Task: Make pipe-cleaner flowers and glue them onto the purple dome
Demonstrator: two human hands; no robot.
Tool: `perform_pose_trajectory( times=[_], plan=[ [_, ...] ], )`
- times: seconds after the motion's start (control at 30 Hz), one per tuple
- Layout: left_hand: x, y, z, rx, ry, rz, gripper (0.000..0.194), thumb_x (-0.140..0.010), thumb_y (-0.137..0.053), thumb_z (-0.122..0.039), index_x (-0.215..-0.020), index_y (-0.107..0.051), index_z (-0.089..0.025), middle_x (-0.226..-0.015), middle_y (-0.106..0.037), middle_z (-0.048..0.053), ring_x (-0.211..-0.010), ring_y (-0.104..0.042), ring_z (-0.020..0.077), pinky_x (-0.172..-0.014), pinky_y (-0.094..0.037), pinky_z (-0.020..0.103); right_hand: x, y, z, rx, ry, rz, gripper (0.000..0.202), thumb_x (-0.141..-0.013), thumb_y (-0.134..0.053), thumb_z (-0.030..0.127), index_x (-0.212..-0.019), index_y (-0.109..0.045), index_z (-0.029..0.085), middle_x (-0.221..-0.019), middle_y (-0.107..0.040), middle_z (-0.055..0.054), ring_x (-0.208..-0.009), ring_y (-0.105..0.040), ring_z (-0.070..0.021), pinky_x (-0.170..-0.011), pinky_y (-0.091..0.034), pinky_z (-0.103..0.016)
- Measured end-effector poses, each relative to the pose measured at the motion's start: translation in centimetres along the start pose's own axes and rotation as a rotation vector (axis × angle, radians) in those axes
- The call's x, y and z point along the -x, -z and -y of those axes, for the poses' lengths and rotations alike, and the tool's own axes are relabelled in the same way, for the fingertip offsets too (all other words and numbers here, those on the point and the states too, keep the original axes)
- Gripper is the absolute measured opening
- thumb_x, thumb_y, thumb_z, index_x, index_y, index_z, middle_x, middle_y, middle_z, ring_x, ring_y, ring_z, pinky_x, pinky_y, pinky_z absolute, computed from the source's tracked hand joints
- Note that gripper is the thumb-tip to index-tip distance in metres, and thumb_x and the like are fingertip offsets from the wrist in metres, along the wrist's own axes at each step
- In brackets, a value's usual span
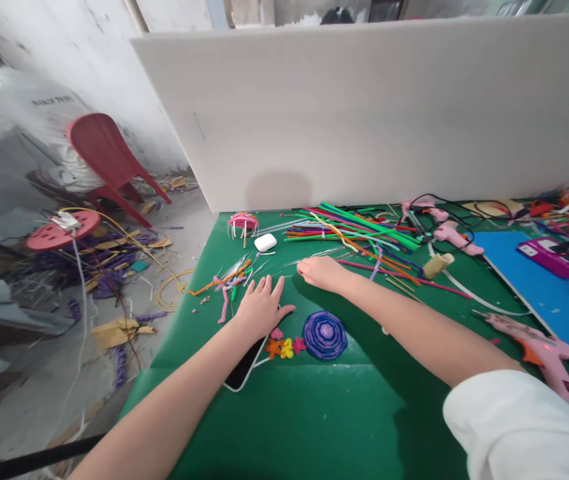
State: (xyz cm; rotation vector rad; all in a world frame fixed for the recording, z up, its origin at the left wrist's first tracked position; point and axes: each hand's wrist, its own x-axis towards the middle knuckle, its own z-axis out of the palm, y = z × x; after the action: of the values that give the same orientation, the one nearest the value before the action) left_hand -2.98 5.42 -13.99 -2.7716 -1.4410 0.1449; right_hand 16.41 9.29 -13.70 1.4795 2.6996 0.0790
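My left hand lies open with fingers spread on the green table, its wrist over a phone that it partly hides. My right hand is closed in a pinch, and a thin wire runs out from its fingertips toward the left hand. Between my forearms sit a purple and blue coiled disc and small flowers, orange, yellow and pink. Cut wires and pipe cleaner pieces are scattered beyond my left fingers.
A pile of coloured pipe cleaners and a white rounded case lie farther back. Pink glue guns and a blue board are at right. A white panel stands behind; a person sits by a red chair.
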Motion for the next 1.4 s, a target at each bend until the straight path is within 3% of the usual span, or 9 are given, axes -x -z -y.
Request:
perform_pose_trajectory(
  times=[0.27,0.47,0.63,0.73,0.83,0.97,1.17,1.27,1.4],
  plan=[
    [1.2,-1.1,2.4,0.025,0.095,-0.084,0.060,-0.087,-0.033,-0.055,-0.119,-0.050,-0.007,-0.133,-0.045,0.022,-0.126,-0.039,0.0306,-0.102,-0.033,0.043,-4.0,0.0,3.4,0.028,0.135,-0.016,0.022,-0.086,-0.038,0.011,-0.097,-0.057,0.011,-0.094,-0.062,-0.014,-0.087,-0.058,-0.0221,-0.063,-0.044,-0.028],
    [1.3,-0.4,3.1,0.003,0.097,-0.126,0.050,-0.090,-0.032,-0.048,-0.105,-0.059,-0.009,-0.130,-0.049,0.019,-0.127,-0.038,0.0282,-0.105,-0.031,0.041,-6.3,0.6,4.8,-0.016,0.147,-0.055,0.021,-0.086,-0.042,0.015,-0.092,-0.062,0.017,-0.092,-0.065,-0.009,-0.091,-0.058,-0.0194,-0.068,-0.045,-0.027],
    [-1.1,0.5,1.3,0.029,0.020,-0.107,0.048,-0.091,-0.036,-0.037,-0.126,-0.045,-0.005,-0.136,-0.042,0.020,-0.129,-0.035,0.0277,-0.104,-0.032,0.038,0.0,0.8,1.2,-0.030,-0.088,-0.126,0.031,-0.092,-0.035,0.024,-0.108,-0.060,0.016,-0.103,-0.065,-0.011,-0.099,-0.056,-0.0192,-0.081,-0.043,-0.028],
    [-3.5,0.1,-0.6,0.054,-0.003,-0.068,0.055,-0.089,-0.040,-0.037,-0.132,-0.036,-0.003,-0.138,-0.038,0.022,-0.130,-0.032,0.0299,-0.103,-0.032,0.040,5.4,-0.6,-1.2,-0.009,-0.307,-0.148,0.035,-0.092,-0.038,0.029,-0.115,-0.057,0.010,-0.116,-0.060,-0.015,-0.109,-0.053,-0.0231,-0.091,-0.041,-0.034],
    [-5.5,-0.7,-2.6,0.058,0.003,-0.058,0.063,-0.087,-0.042,-0.043,-0.133,-0.034,-0.001,-0.137,-0.035,0.028,-0.129,-0.032,0.0350,-0.101,-0.032,0.045,8.3,-2.4,-2.0,-0.025,-0.336,-0.100,0.041,-0.089,-0.044,0.035,-0.119,-0.054,0.008,-0.125,-0.055,-0.017,-0.119,-0.047,-0.0262,-0.100,-0.034,-0.043],
    [-7.1,-1.7,-4.2,0.087,-0.009,-0.071,0.066,-0.088,-0.040,-0.046,-0.133,-0.032,0.001,-0.137,-0.034,0.030,-0.130,-0.028,0.0373,-0.102,-0.030,0.049,7.4,-3.9,-1.9,-0.124,-0.306,-0.111,0.047,-0.090,-0.043,0.035,-0.127,-0.047,0.007,-0.135,-0.043,-0.018,-0.128,-0.036,-0.0279,-0.104,-0.028,-0.050],
    [-8.8,-2.6,-4.5,0.155,-0.084,-0.074,0.057,-0.089,-0.038,-0.031,-0.135,-0.027,0.000,-0.141,-0.031,0.025,-0.134,-0.024,0.0295,-0.105,-0.028,0.040,4.6,-3.6,-2.3,-0.248,-0.236,-0.128,0.043,-0.090,-0.040,0.026,-0.130,-0.045,0.009,-0.137,-0.043,-0.014,-0.128,-0.038,-0.0214,-0.106,-0.031,-0.039],
    [-9.6,-2.6,-4.8,0.160,-0.098,-0.084,0.059,-0.089,-0.039,-0.033,-0.136,-0.026,0.000,-0.143,-0.025,0.026,-0.135,-0.020,0.0305,-0.106,-0.028,0.040,5.7,-3.1,-3.1,-0.275,-0.231,-0.136,0.044,-0.090,-0.039,0.026,-0.130,-0.046,0.009,-0.137,-0.043,-0.012,-0.128,-0.038,-0.0198,-0.106,-0.031,-0.036],
    [-11.0,-2.6,-5.7,0.173,-0.145,-0.118,0.059,-0.091,-0.036,-0.038,-0.138,-0.026,-0.004,-0.144,-0.022,0.027,-0.134,-0.019,0.0334,-0.105,-0.027,0.043,9.9,-1.6,-4.9,-0.341,-0.329,-0.180,0.043,-0.089,-0.039,0.025,-0.129,-0.048,0.011,-0.135,-0.046,-0.011,-0.127,-0.039,-0.0201,-0.106,-0.033,-0.036]
  ],
)
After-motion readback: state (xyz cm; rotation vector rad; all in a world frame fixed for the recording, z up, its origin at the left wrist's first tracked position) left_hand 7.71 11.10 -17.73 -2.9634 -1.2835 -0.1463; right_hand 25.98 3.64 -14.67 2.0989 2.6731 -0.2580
